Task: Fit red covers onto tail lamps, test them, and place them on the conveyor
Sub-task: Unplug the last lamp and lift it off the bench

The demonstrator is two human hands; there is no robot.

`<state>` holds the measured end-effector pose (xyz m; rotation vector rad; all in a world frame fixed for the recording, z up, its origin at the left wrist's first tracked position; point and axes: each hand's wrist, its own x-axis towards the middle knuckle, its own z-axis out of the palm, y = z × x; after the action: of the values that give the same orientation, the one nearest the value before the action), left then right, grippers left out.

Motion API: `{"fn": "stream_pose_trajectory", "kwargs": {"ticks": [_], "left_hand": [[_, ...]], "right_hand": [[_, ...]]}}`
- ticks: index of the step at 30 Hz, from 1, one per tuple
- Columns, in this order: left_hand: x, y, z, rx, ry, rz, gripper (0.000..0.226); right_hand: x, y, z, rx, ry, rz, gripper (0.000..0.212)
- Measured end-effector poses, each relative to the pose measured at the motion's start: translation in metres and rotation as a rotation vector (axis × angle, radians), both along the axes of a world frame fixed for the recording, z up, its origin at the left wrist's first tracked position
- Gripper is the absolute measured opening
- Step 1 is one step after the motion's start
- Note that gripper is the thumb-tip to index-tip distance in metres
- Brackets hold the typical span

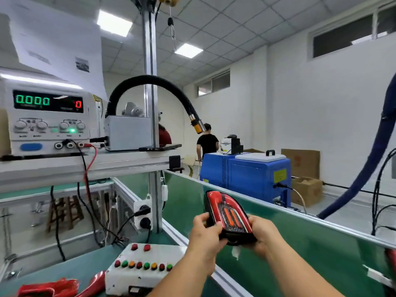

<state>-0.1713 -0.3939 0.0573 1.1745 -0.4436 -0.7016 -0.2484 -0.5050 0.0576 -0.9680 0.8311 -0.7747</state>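
A tail lamp (pixel 228 215) with a red cover and black housing is held up over the green conveyor belt (pixel 300 254). My left hand (pixel 205 232) grips its left edge, thumb on the red face. My right hand (pixel 261 234) holds its lower right side. An orange strip shows in the lamp's middle. A white test box (pixel 143 269) with red, green and orange buttons sits on the bench below my left arm. Loose red covers (pixel 94 284) lie at the bottom left beside it.
A power supply (pixel 47 121) reading 0.000 stands on the upper shelf with red and black leads hanging down. A black flexible hose (pixel 150 80) arches overhead. A blue machine (pixel 246 170) and a person in black stand beyond the belt. Another red lamp (pixel 391 260) shows at the right edge.
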Motion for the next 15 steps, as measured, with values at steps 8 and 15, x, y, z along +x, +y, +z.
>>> {"fn": "stream_pose_trajectory", "kwargs": {"ticks": [8, 15], "left_hand": [[0.027, -0.017, -0.016, 0.145, -0.199, 0.311, 0.029], [0.084, -0.013, -0.003, 0.047, 0.193, 0.069, 0.033]], "right_hand": [[0.059, -0.016, -0.004, -0.041, 0.080, 0.117, 0.032], [0.061, -0.007, 0.005, -0.423, 0.070, -0.016, 0.026]]}}
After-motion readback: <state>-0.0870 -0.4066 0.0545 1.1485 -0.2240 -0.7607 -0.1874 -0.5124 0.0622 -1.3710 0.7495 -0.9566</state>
